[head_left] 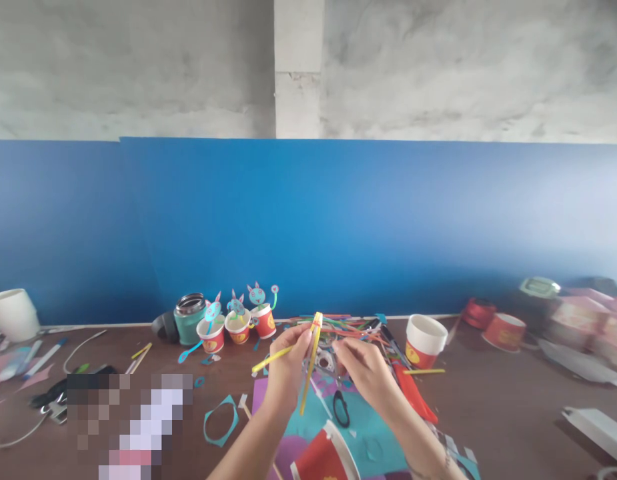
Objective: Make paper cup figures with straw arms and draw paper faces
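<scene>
My left hand [288, 363] is closed on thin yellow straws [311, 373] above the middle of the table. One slants down between my hands, and another sticks out to the left past my fingers. A small white piece shows at the upper end. To the right, apart from the straws, my right hand [363, 367] is pinched; whatever it holds, if anything, is hidden. Below my hands lie black-handled scissors [341, 409] on teal paper [373, 427]. A red and white paper cup [321, 457] lies tilted on its side near my front edge.
Three decorated paper cups [238, 328] stand by a teal flask [188, 320] at the back left. Coloured sticks [338, 325] are heaped behind my hands. Stacked paper cups [424, 340] stand to the right, near a red pouch-like item [415, 393]. A blue partition [308, 227] closes the back.
</scene>
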`<act>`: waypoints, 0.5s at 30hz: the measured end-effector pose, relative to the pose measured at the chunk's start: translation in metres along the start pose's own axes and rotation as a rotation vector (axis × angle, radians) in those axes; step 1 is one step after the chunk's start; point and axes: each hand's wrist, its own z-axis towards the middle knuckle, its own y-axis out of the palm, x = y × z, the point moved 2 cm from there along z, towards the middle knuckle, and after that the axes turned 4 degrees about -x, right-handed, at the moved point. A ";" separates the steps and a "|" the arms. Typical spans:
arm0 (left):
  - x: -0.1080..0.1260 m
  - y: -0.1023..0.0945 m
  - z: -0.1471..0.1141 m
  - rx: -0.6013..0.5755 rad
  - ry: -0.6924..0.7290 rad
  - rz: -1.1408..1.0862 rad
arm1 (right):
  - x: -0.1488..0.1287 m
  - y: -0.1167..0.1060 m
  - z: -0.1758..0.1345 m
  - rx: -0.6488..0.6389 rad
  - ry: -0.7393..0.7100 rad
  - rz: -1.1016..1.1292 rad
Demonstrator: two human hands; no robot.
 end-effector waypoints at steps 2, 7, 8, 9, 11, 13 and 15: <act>-0.002 -0.001 0.001 -0.019 -0.022 -0.090 | 0.008 -0.003 0.002 0.109 0.024 -0.206; -0.004 0.002 0.000 -0.031 -0.071 -0.242 | 0.019 -0.003 0.004 0.170 0.033 -0.398; -0.005 0.002 0.000 -0.020 -0.078 -0.247 | 0.018 -0.002 0.003 0.153 0.036 -0.367; -0.005 0.003 -0.001 -0.011 -0.080 -0.247 | 0.017 0.000 0.003 0.133 0.040 -0.312; -0.006 0.005 -0.003 0.000 -0.063 -0.239 | 0.014 0.005 0.004 0.093 0.041 -0.119; -0.007 0.008 -0.006 0.000 -0.033 -0.223 | 0.010 0.011 0.005 0.046 0.032 0.148; -0.007 0.012 -0.009 -0.020 -0.012 -0.199 | 0.008 0.016 0.007 0.030 0.030 0.397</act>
